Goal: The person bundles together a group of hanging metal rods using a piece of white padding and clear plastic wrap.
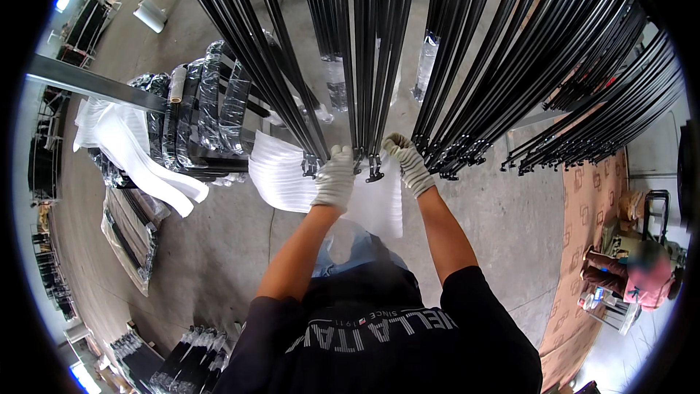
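Both my hands wear white ribbed work gloves. My left hand (335, 179) is closed at the lower ends of a small bundle of black metal rods (361, 102); its grip is partly hidden. Just right of that bundle, my right hand (409, 163) has its fingers curled at the upper right edge of a white foam sheet (379, 208). The sheet hangs behind and below the rod ends, spreading out on both sides of my left hand. Small black brackets (375, 169) tip the rods between my hands.
More black rods (503, 73) hang in dense rows to the right. On the left are plastic-wrapped black frames (211, 95) with white foam strips (138, 149) draped over them. A wrapped flat panel (131, 237) lies on the floor. A person (642, 277) is at far right, beyond brown cardboard (576, 263).
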The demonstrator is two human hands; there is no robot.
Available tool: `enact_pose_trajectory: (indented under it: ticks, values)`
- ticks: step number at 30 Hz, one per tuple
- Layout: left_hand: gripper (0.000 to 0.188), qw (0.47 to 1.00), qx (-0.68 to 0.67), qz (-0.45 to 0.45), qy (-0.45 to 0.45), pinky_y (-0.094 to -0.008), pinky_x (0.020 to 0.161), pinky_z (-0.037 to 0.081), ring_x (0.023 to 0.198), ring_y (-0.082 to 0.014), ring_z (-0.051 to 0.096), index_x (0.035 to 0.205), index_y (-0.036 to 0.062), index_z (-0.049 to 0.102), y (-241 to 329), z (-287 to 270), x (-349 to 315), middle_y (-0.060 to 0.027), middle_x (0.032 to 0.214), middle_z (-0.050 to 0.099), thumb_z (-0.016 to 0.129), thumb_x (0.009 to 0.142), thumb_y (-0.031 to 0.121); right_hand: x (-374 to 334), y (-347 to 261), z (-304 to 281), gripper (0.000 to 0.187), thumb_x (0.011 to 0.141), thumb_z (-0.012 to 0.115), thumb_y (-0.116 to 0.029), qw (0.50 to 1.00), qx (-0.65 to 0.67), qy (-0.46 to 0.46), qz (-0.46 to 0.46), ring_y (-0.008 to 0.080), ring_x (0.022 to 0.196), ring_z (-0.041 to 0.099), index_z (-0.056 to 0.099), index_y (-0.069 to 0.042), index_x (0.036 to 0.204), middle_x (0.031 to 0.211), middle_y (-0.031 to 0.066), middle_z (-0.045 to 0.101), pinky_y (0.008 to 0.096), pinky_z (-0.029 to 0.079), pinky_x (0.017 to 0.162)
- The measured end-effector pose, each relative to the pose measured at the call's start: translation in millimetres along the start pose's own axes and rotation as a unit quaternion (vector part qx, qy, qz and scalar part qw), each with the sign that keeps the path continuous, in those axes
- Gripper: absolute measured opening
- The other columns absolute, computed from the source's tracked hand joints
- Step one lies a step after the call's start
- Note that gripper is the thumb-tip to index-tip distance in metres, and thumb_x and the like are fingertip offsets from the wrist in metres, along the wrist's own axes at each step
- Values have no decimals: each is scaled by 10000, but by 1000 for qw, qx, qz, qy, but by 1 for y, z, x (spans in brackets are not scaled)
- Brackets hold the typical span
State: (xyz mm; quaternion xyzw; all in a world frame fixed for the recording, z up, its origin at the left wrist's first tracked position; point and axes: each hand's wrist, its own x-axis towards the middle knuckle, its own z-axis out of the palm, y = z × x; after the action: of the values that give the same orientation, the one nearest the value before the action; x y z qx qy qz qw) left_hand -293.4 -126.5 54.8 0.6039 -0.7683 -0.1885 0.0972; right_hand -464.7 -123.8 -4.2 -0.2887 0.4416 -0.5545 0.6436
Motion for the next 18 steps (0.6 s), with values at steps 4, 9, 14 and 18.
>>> enact_pose_trajectory:
  ticks: [4,9,14,18]
  values:
    - [242,985,-31,154,67,-409,524,456,649,-305,574,1019,53,450,1,-45,-32,-147,863,528,447,779,81,11,8,-9,46,805,558,-108,999,15,38,-24,97,670,545,576,-68,818,728,25,596,206,442,606]
    - [428,989,-80,26,118,-373,648,460,713,-307,568,1141,90,431,-66,-74,-3,-149,907,567,486,719,50,11,7,-8,58,791,572,-98,997,-10,79,-15,83,679,530,576,-67,840,756,-7,578,192,431,628]
    - [256,946,-127,87,-286,-341,680,441,744,-285,559,969,66,550,-122,-49,58,-134,854,594,546,726,145,16,18,-3,81,773,595,-110,990,-44,130,-14,60,660,492,575,-68,840,741,-34,552,176,409,623]
    - [148,972,-47,151,-175,-349,641,439,718,-287,561,838,66,581,-123,-44,59,-117,785,587,535,758,182,9,17,-4,68,783,584,-109,976,-33,214,-23,60,640,487,569,-63,830,746,-33,552,181,408,605]
